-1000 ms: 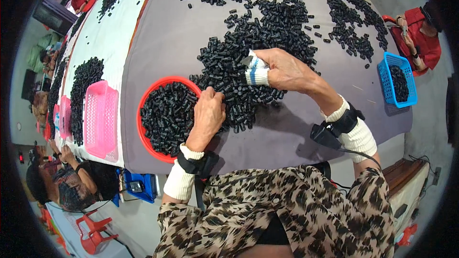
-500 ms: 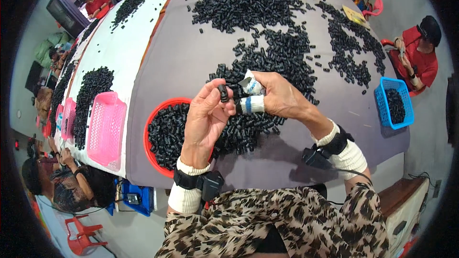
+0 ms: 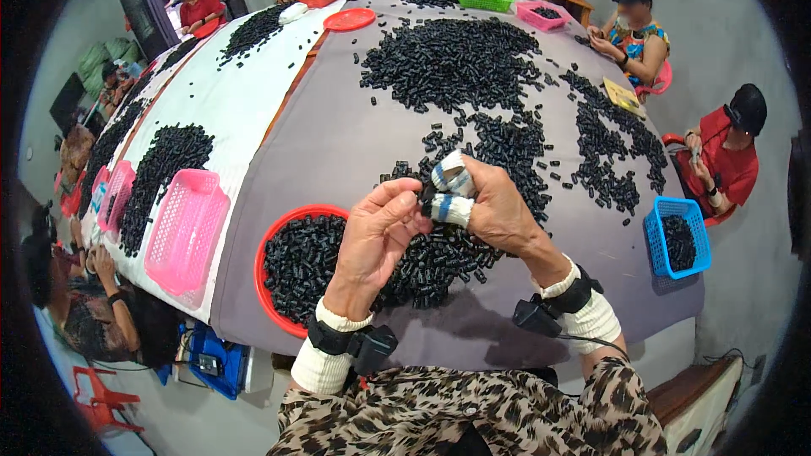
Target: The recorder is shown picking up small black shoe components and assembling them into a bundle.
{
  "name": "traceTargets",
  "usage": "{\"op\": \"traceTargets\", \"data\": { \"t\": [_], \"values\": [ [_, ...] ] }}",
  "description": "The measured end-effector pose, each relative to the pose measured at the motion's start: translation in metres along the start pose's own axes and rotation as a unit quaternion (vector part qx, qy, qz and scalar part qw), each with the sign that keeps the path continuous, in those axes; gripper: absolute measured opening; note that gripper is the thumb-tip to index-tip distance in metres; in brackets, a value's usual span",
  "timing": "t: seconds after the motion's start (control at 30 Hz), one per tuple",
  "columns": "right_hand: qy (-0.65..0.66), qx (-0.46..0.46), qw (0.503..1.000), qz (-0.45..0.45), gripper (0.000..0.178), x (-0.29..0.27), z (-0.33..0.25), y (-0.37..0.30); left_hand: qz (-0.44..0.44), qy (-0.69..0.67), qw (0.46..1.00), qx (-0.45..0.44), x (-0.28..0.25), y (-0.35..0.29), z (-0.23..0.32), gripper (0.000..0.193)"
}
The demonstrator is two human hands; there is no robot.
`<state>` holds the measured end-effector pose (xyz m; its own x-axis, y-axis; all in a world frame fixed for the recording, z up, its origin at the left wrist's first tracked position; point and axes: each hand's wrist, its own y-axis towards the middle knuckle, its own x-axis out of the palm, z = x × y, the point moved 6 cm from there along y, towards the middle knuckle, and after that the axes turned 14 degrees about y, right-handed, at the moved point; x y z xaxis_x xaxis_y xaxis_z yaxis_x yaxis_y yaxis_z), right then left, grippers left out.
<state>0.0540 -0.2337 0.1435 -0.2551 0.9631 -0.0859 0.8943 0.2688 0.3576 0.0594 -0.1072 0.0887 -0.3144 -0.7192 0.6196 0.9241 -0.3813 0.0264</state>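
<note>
My left hand (image 3: 372, 236) pinches a small black plastic cylinder-like piece (image 3: 427, 197) between thumb and fingertips. Against that piece rests my right hand (image 3: 507, 211), its fingers curled and closed, with white-and-blue cloth wraps (image 3: 453, 209) on its digits. What the right fingers grip is mostly hidden. Both hands are above a loose heap of the same black pieces (image 3: 448, 262) on the grey cloth. Left of my left wrist stands a round red basin (image 3: 261, 287) full of them.
Larger black piles (image 3: 448, 63) spread over the grey-covered table (image 3: 296, 148). A pink basket (image 3: 186, 228) stands at left, a blue basket (image 3: 699, 262) at right. A red lid (image 3: 350, 19) lies farther back. Several other people sit around the table, including one in red (image 3: 731, 160) at right.
The view has tilted up, so the far table edge and more people show. My right hand has closed in on the black piece, which was held apart and visible before.
</note>
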Motion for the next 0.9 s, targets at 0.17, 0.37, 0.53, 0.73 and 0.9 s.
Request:
{"op": "traceTargets", "data": {
  "t": [0.17, 0.37, 0.53, 0.73, 0.9],
  "values": [
    [-0.002, 0.075, 0.997, -0.034, 0.019, 0.001, -0.01, 0.009, -0.051, 0.016, 0.999, -0.012, 0.006, -0.005, 0.0, 0.02],
    [-0.017, 0.106, 0.994, -0.027, 0.022, 0.002, -0.012, 0.015, -0.047, -0.06, 0.997, 0.012, 0.005, -0.002, 0.002, 0.022],
    [-0.023, 0.083, 0.995, -0.049, 0.026, 0.001, -0.001, 0.012, 0.01, -0.074, 0.997, 0.009, 0.002, -0.001, 0.002, 0.022],
    [-0.036, 0.078, 0.992, -0.089, 0.035, 0.008, 0.004, 0.014, -0.035, -0.08, 0.996, 0.026, 0.007, -0.001, 0.006, 0.025],
    [-0.051, 0.12, 0.986, -0.105, 0.038, 0.009, 0.0, 0.015, -0.032, -0.107, 0.994, 0.009, 0.01, -0.001, 0.005, 0.024]
  ]
}}
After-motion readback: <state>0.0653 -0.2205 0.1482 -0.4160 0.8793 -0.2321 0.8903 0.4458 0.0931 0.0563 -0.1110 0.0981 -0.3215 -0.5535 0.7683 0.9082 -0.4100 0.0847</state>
